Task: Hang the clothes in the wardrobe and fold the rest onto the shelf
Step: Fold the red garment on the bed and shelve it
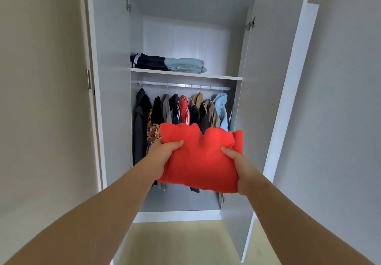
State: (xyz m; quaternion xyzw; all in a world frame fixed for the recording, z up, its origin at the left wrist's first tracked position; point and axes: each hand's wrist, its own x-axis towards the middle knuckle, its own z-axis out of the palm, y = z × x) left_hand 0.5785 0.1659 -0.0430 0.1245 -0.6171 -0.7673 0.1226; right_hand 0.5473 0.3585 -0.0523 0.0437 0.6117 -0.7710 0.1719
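Note:
A folded red garment (201, 159) is held out in front of the open wardrobe, below shelf height. My left hand (162, 157) grips its left edge with the thumb on top. My right hand (241, 168) grips its right edge the same way. The white shelf (222, 77) carries a folded dark navy garment with white stripes (147, 61) at the left and a folded light blue garment (185, 65) beside it. The shelf's right part is bare. Under it, several clothes (181, 110) hang on hangers from a metal rail (185, 85).
Both wardrobe doors stand open: the left door (111, 79) and the right door (266, 99), which juts out toward me. Pale walls flank the wardrobe. A light wooden floor (181, 242) lies below.

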